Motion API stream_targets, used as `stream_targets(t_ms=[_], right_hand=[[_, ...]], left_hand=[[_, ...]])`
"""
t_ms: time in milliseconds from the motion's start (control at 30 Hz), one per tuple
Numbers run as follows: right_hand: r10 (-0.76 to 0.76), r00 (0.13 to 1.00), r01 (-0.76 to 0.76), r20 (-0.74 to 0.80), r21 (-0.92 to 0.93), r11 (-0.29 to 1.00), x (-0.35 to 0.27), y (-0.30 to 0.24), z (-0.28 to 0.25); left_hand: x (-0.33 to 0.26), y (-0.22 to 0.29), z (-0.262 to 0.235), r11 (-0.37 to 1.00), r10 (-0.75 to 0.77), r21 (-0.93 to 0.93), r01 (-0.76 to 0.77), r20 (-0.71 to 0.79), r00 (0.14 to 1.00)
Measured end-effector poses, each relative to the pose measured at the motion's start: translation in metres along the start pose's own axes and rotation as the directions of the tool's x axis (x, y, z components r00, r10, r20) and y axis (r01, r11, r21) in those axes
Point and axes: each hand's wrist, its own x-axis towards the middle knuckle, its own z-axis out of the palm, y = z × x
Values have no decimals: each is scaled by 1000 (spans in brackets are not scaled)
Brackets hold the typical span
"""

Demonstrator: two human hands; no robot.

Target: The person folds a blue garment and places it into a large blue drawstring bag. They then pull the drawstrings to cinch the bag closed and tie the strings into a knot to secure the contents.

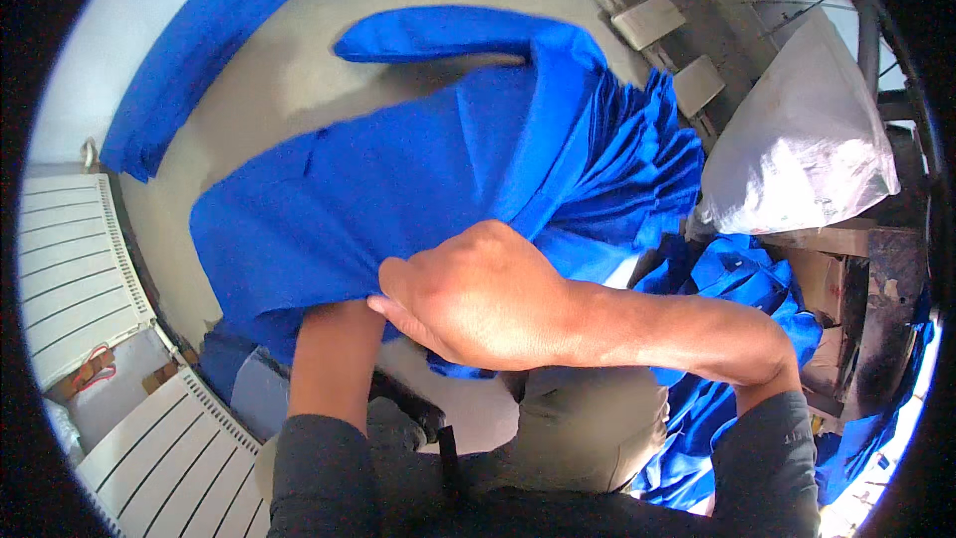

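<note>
In the head view, the large bright-blue woven cloth (398, 159) lies spread over the pale beige flat surface (289, 70), from its middle to its right edge, with one smooth blue folded band (428, 32) looping toward the far edge. Beside the right edge it bunches into narrow, crisp blue pleats (637, 154). A second long blue cloth strip (199, 60) runs along the far left edge.

The right hand (478, 294) crosses over from the right, its fingers curled in and its thumb closed against them, seemingly pinching the cloth's near edge, where creases gather. The bare left forearm (334, 359) goes in beneath that same near edge; the left hand is covered by the cloth, so I cannot tell how far open it is or whether it has hold of anything.

The cloth should be light for its spread, soft and limp, not fragile, with enough body to keep a fold. It probably slides easily over the smooth surface, and its pleats would likely slip out of line if tugged singly. The best hold looks to be a doubled edge or the folded band, leaving the pleats loose
</note>
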Motion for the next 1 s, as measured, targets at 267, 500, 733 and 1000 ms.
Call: stream_targets(t_ms=[267, 500, 733, 1000], right_hand=[[-61, 997, 68, 43, -181, 981, -28, 109, 118], [-46, 999, 42, -17, -187, 982, -57, 148, 153], [-53, 998, 46, -30, -186, 981, -66, 153, 168], [-50, 983, 93, 177, -245, 965, -67, 152, 174]], left_hand=[[88, -11, -35, 737, 264, 659, -152, -74, 962], [70, -18, -24, 653, 290, 715, -250, 69, 954], [-72, -13, -35, 492, 238, 525, -694, 686, 687], [136, 33, -179, 434, 480, 822, -368, 135, 867]])
